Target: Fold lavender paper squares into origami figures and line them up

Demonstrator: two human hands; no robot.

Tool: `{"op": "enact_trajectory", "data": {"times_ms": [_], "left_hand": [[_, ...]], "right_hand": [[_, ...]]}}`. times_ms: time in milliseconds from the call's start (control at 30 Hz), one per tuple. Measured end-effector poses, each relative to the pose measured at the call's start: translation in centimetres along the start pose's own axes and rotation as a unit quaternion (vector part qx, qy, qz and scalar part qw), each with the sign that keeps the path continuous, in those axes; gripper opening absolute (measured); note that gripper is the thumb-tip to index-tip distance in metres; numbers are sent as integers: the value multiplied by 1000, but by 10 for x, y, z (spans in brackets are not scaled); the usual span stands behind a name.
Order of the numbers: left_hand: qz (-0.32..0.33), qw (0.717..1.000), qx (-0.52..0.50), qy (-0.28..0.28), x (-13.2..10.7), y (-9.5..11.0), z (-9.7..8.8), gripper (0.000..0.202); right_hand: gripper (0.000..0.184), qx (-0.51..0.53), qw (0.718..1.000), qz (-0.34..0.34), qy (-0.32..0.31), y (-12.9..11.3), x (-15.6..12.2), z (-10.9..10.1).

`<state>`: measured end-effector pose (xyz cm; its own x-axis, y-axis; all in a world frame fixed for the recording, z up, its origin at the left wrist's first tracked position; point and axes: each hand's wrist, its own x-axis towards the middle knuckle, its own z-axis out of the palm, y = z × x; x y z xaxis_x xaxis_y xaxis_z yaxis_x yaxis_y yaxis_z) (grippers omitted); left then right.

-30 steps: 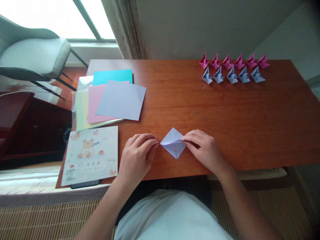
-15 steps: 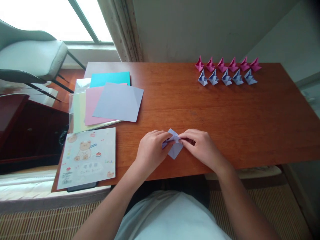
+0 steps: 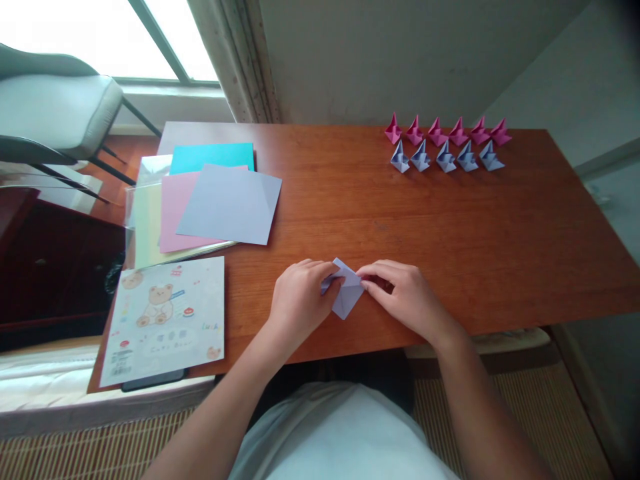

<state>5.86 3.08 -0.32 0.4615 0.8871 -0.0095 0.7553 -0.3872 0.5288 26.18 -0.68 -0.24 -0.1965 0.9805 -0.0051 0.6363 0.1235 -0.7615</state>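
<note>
Near the table's front edge, a small folded piece of pale lavender origami paper [image 3: 349, 298] is held between my two hands, its pointed lower corner turned toward me. My left hand [image 3: 305, 291] pinches its left side, thumb in front and fingers behind. On the opposite side my right hand [image 3: 395, 287] pinches the right corner between thumb and fingertips. Part of the paper is covered by my left thumb and fingers. Far back on the right stand a row of pink folded origami pieces [image 3: 437, 133] and a row of lavender ones [image 3: 446, 157].
Loose sheets lie at the left: a lavender sheet [image 3: 235, 205], a pink sheet [image 3: 169, 223] and a teal sheet [image 3: 213, 155]. Nearer me is a bear-printed cover [image 3: 165, 343] over a dark flat object [image 3: 154, 381]. A chair [image 3: 65, 107] stands beyond the wooden table [image 3: 330, 200].
The central fold of the small paper now lies flatter, showing more of its front face. My hands stay close to where they were; the whole view has shifted slightly.
</note>
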Motion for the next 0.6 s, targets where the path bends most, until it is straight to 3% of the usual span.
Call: {"op": "enact_trajectory", "data": {"times_ms": [333, 500, 600], "left_hand": [[4, 1000, 6, 17, -2, 2, 3, 5], [-12, 995, -69, 65, -9, -2, 7, 29], [6, 993, -74, 89, -13, -5, 9, 31]], "right_hand": [[8, -49, 997, 31, 59, -5, 5, 19], [10, -60, 995, 42, 73, -6, 6, 23], [12, -70, 994, 49, 66, -9, 8, 24]]}}
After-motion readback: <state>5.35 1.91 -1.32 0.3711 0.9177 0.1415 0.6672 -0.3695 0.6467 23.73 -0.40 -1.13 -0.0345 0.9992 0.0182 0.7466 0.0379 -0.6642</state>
